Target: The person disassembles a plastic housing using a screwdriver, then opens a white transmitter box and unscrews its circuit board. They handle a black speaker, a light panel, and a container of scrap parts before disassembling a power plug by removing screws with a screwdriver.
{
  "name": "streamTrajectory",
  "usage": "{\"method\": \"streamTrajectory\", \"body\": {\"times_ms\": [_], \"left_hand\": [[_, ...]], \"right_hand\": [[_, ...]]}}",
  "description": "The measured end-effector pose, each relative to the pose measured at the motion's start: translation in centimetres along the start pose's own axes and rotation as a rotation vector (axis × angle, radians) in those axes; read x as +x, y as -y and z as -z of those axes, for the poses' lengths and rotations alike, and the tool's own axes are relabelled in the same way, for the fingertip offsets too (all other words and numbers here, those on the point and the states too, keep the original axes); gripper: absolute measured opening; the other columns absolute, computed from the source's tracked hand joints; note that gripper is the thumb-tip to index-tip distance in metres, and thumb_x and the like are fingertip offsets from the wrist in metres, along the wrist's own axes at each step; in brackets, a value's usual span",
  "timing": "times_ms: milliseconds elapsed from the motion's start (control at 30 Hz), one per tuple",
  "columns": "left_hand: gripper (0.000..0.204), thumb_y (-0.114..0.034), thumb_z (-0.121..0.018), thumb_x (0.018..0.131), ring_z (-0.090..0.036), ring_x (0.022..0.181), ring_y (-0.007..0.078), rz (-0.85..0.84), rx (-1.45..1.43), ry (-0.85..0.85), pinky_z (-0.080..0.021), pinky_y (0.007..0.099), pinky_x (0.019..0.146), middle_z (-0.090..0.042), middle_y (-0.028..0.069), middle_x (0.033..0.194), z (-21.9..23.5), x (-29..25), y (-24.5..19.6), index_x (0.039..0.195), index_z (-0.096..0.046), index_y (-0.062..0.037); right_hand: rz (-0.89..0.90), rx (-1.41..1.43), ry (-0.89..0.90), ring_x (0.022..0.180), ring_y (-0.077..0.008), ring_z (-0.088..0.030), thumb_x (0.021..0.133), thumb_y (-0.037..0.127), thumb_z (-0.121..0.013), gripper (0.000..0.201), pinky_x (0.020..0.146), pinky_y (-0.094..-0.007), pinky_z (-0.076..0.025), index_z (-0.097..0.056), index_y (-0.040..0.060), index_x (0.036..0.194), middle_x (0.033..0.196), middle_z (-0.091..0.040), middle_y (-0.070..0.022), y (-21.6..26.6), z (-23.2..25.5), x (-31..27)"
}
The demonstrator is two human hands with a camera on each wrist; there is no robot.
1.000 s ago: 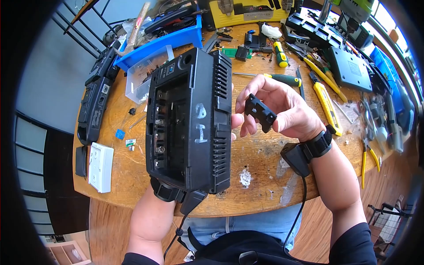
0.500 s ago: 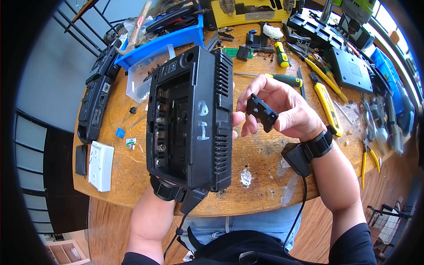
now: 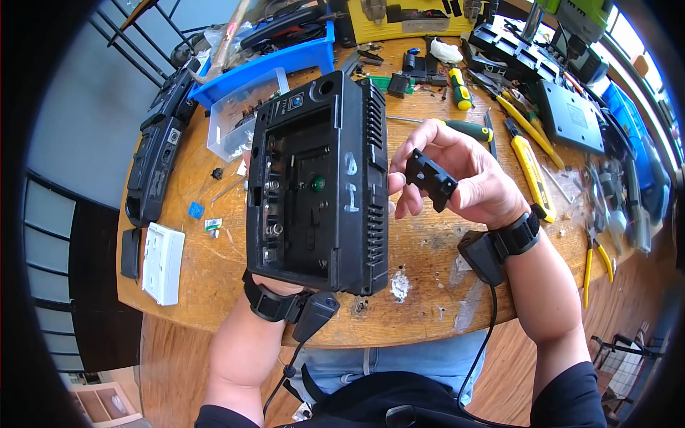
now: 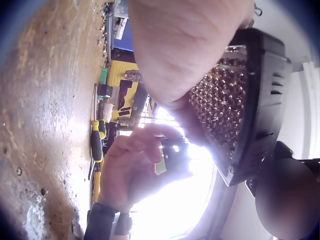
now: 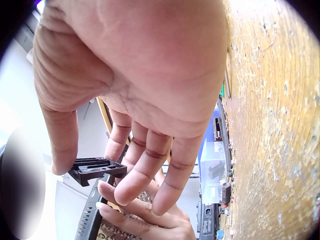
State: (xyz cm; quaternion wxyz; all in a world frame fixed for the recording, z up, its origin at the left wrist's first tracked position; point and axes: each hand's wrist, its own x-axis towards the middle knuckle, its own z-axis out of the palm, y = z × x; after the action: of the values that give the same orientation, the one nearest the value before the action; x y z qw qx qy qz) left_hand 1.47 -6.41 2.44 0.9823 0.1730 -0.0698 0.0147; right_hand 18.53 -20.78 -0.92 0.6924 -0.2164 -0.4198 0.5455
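Observation:
A black LED video light [image 3: 349,250] is held up over the bench, its recessed back with metal contacts turned to the head camera. Its face of many small LED bulbs [image 4: 220,100] shows in the left wrist view. My left hand [image 4: 185,45] grips the light from behind; the light hides most of it in the head view, and its fingers lie along the LED side in the right wrist view. To the right, my right hand [image 3: 474,182] pinches a small black plastic bracket [image 3: 431,180] between thumb and fingers, just beside the light's vented edge.
Behind the light stand a blue bin [image 3: 285,60] and a clear plastic box [image 3: 232,128]. Screwdrivers [image 3: 467,130], a yellow utility knife [image 3: 531,175] and pliers [image 3: 598,257] lie to the right. A white plastic case [image 3: 163,264] and another black device [image 3: 153,160] sit at the left edge.
The light has shifted slightly right and turned, showing more of its recessed back, with a green spot visible inside. My right hand and the bracket have moved slightly right in view.

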Motion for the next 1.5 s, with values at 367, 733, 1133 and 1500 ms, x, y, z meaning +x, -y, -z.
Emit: {"method": "streamTrajectory", "body": {"times_ms": [367, 733, 1133, 1500], "left_hand": [[0.057, -0.027, -0.046, 0.094, -0.05, 0.118, 0.0332, -0.104, 0.223, 0.012, -0.051, 0.0378, 0.092, -0.031, 0.0222, 0.141, 0.5, -0.1, 0.6, 0.14, -0.023, -0.0015], [0.097, -0.076, -0.029, 0.08, -0.039, 0.124, 0.0427, 0.026, -0.173, 0.078, -0.034, 0.0545, 0.102, -0.036, 0.0322, 0.133, 1.7, -0.4, 0.1, 0.14, -0.024, -0.0004], [0.07, -0.045, -0.05, 0.088, -0.045, 0.121, 0.0376, -0.029, 0.167, -0.013, -0.047, 0.0515, 0.093, -0.039, 0.0242, 0.135, 1.1, -0.2, 1.0, 0.139, -0.027, -0.0026], [0.075, -0.055, -0.045, 0.086, -0.052, 0.111, 0.039, -0.009, 0.148, -0.257, -0.049, 0.0496, 0.089, -0.042, 0.0229, 0.132, 1.8, -0.9, 0.6, 0.138, -0.03, -0.0032]], "right_hand": [[-0.006, -0.017, -0.022, 0.083, -0.0162, -0.061, 0.071, 0.015, -0.076, 0.052, 0.085, -0.0389, -0.05, -0.048, 0.0032, 0.114, 0.113, -0.058, -0.018, 0.2, -0.3, 0.0], [-0.01, -0.017, -0.022, 0.082, -0.0154, -0.062, 0.072, 0.015, -0.076, 0.051, 0.085, -0.0359, -0.05, -0.049, 0.0031, 0.113, 0.113, -0.058, -0.0199, 0.2, -0.2, 0.0], [0.007, 0.013, -0.036, 0.087, -0.0176, -0.062, 0.074, 0.011, -0.074, 0.047, 0.08, -0.035, -0.05, -0.048, 0.0029, 0.113, 0.104, -0.059, -0.0125, 0.3, -0.5, 0.0], [0.001, -0.005, -0.054, 0.086, -0.0172, -0.062, 0.074, 0.012, -0.075, 0.049, 0.079, -0.0375, -0.051, -0.048, 0.0029, 0.114, 0.103, -0.059, -0.0103, 0.4, -0.4, 0.0]]}}
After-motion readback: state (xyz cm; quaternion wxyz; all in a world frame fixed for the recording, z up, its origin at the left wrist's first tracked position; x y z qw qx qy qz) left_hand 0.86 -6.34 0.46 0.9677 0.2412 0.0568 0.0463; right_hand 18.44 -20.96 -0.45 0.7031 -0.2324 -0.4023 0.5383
